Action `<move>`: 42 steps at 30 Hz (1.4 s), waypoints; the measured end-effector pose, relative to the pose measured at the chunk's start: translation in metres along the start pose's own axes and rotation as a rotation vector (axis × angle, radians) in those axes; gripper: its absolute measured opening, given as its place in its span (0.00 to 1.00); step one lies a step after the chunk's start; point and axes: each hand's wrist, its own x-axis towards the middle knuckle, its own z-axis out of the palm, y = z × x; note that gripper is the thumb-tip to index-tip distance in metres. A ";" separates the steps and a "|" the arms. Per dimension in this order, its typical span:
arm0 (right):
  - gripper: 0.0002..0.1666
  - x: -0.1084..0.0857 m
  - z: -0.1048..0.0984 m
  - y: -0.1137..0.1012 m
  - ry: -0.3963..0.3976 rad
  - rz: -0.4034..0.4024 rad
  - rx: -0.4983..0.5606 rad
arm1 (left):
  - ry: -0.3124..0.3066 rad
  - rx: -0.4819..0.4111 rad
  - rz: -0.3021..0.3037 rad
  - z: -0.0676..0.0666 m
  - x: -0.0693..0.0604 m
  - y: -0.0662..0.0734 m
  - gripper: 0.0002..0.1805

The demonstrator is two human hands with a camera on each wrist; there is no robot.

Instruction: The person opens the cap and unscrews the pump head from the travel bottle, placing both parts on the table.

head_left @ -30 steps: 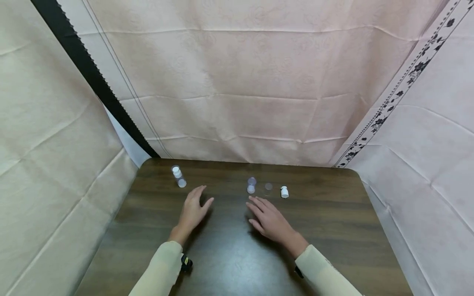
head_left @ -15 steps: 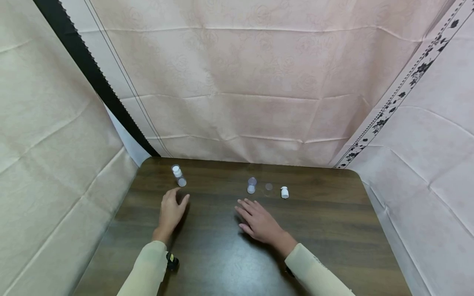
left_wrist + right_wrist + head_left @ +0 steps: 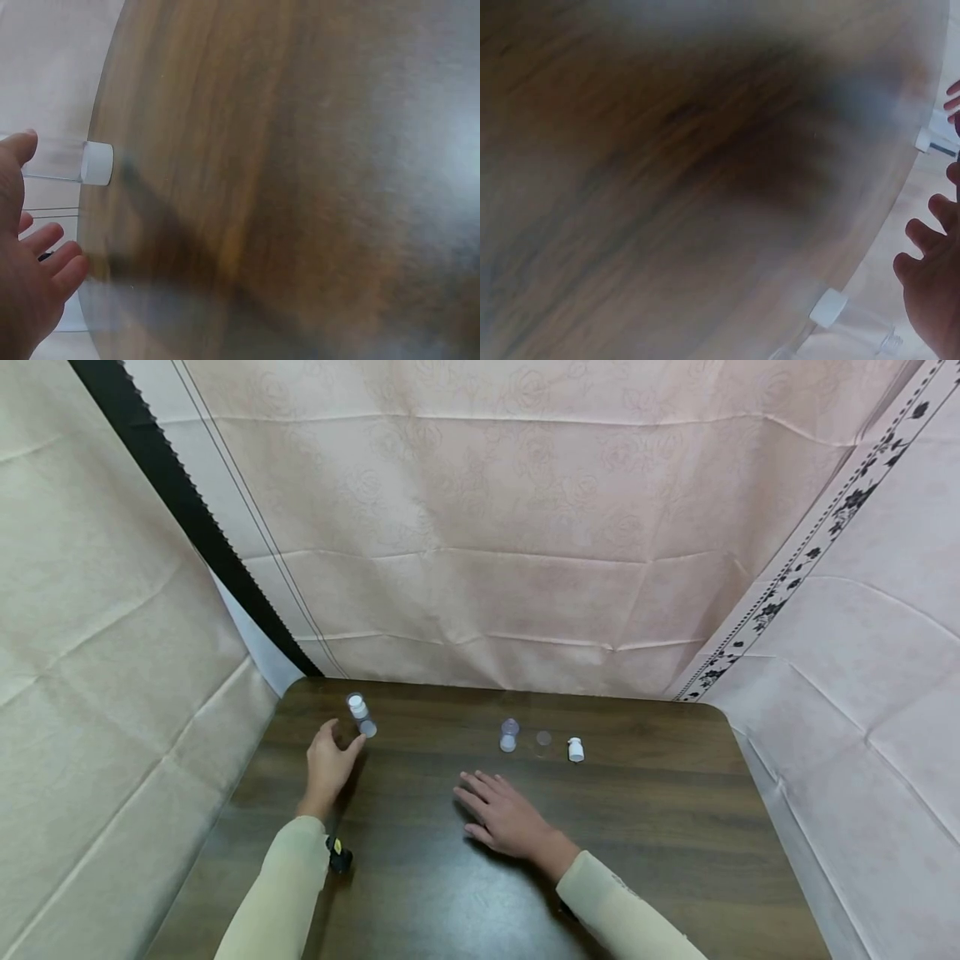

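Observation:
My left hand [image 3: 328, 768] reaches toward a small clear bottle [image 3: 363, 718] with white ends, upright at the table's back left. Its thumb and fingers are apart, on the bottle's near side. In the left wrist view, the thumb overlaps the bottle's clear wall; whether it touches, I cannot tell. The bottle's white base [image 3: 97, 163] shows there. My right hand [image 3: 504, 817] hovers over the middle of the table with fingers spread and holds nothing. Beyond it stand a clear bottle [image 3: 509, 736] with a white base, a clear disc [image 3: 543, 738] and a small white pump-like top [image 3: 576, 749].
The dark wooden table [image 3: 660, 835] has rounded back corners. Pale cloth [image 3: 480, 568] hangs behind it and on both sides. A black strip [image 3: 195, 518] runs down the cloth at left, a floral band [image 3: 810, 543] at right.
My left hand has moved left and away from me, up to the left bottle. The right hand has drifted left and slightly toward me. The small items stay where they were.

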 end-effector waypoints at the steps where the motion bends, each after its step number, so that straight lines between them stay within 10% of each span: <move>1: 0.39 0.001 0.001 -0.001 -0.008 -0.002 0.002 | -0.012 0.001 -0.005 0.001 0.002 0.000 0.39; 42: 0.39 -0.003 0.007 -0.015 0.023 0.014 0.139 | -0.061 -0.148 -0.174 0.028 0.038 0.015 0.27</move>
